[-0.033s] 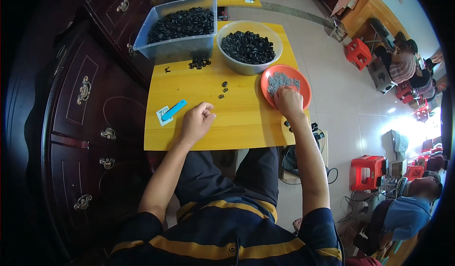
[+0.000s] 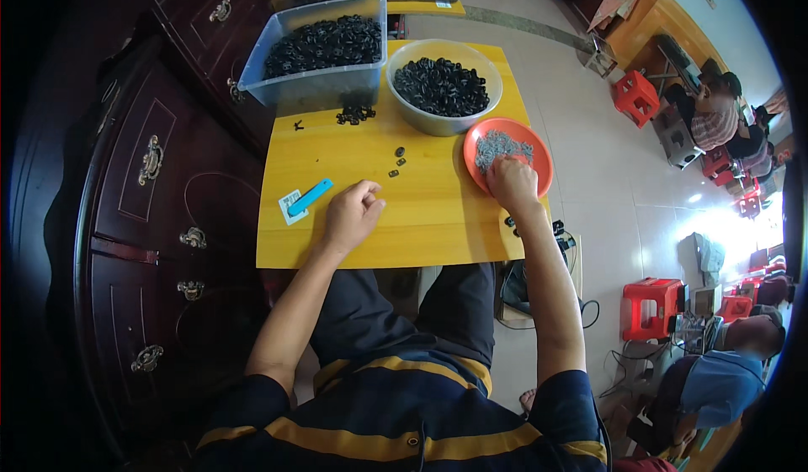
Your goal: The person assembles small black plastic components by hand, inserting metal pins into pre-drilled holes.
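My right hand (image 2: 513, 182) reaches into an orange-red plate (image 2: 544, 148) at the table's right side. Its fingers point down and are drawn together at a heap of tiny grey metal-looking pieces (image 2: 497, 145); whatever is between the fingertips is hidden. Just above the yellow tabletop, near the front edge, rests my left hand (image 2: 353, 214), loosely curled, thumb apart from the fingers, with nothing visible in it. Beyond it lie a few small black pieces (image 2: 401, 161) in a short row. To its left, a light-blue handled tool (image 2: 311, 197) lies across a white printed card (image 2: 289, 205).
A clear bin (image 2: 324, 93) of black pieces stands at the back left, beside a translucent round bowl (image 2: 446, 124) of similar pieces. More black pieces (image 2: 357, 114) lie before the bin. Dark wooden cabinets (image 2: 126, 177) line the left. Red stools (image 2: 637, 98) and seated people are off right.
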The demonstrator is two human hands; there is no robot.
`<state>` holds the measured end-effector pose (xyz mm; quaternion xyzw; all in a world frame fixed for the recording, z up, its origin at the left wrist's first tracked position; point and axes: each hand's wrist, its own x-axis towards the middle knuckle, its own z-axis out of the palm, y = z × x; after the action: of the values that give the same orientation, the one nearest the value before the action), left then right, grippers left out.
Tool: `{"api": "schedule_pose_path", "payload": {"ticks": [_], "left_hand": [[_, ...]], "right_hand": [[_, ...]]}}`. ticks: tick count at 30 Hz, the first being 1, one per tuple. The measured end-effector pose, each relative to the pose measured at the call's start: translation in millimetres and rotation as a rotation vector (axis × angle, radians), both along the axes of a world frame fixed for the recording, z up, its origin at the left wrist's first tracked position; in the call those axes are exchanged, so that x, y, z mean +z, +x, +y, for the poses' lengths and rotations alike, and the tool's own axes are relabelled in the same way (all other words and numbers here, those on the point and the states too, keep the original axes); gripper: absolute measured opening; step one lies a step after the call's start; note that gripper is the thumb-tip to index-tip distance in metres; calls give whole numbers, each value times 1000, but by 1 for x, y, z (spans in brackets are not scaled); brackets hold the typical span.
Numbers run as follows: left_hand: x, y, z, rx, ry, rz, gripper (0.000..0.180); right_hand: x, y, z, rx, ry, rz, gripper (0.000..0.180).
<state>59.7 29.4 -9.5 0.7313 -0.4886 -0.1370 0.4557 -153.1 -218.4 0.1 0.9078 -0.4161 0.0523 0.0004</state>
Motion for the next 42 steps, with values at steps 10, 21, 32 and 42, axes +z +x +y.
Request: {"api": "schedule_pose_path", "payload": {"ticks": [10, 21, 32, 42], "left_hand": [[5, -19, -22, -80, -122, 73, 16], [-8, -45, -16, -157, -154, 323, 15], [32, -55, -6, -215, -255, 275, 17], [-3, -19, 20, -95, -243, 453, 4]], "right_hand": [[11, -9, -2, -10, 147, -63, 25], [18, -15, 16, 64, 119, -672, 8], [29, 15, 115, 287, 1126, -974, 16], [1, 56, 137, 236, 1082, -923, 14]]}}
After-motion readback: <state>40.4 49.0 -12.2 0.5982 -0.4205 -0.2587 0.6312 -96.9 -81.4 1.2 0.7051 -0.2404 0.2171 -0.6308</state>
